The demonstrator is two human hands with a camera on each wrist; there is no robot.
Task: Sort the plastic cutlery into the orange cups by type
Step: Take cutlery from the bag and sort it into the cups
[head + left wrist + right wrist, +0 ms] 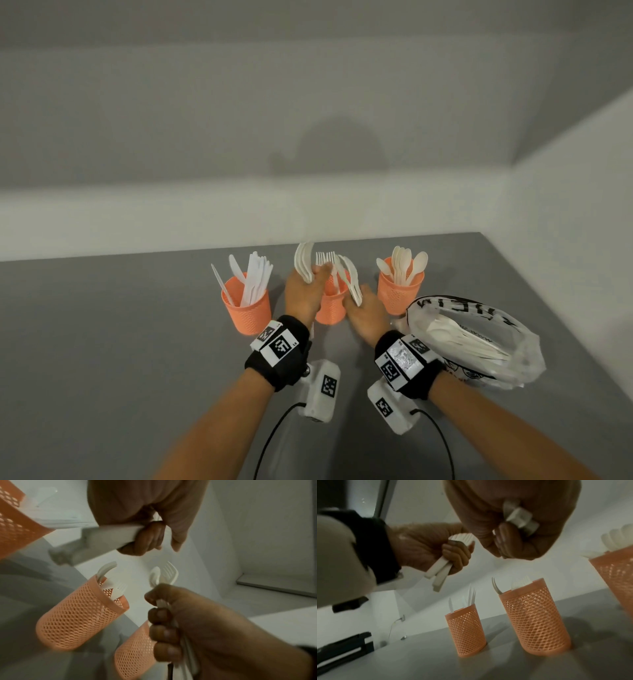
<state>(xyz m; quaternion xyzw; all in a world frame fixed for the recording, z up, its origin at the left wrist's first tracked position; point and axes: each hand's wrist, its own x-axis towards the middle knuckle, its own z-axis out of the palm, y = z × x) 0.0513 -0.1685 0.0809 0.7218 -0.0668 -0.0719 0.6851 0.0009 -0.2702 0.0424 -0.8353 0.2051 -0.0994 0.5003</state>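
Three orange mesh cups stand in a row on the grey table: the left cup (246,305) holds knives, the middle cup (330,306) forks, the right cup (399,287) spoons. My left hand (305,291) grips a bundle of white cutlery (303,262) by the handles, just left of the middle cup. My right hand (364,313) grips a second bundle (351,281) just right of that cup. The left wrist view shows a fork head (169,573) in the right hand's bundle. Both fists (513,534) (436,550) hover above the cups (534,622).
A clear plastic bag (472,346) with more white cutlery lies at the right, close behind my right wrist. White walls bound the table at the back and right. Bare grey table surface (102,342) extends to the left.
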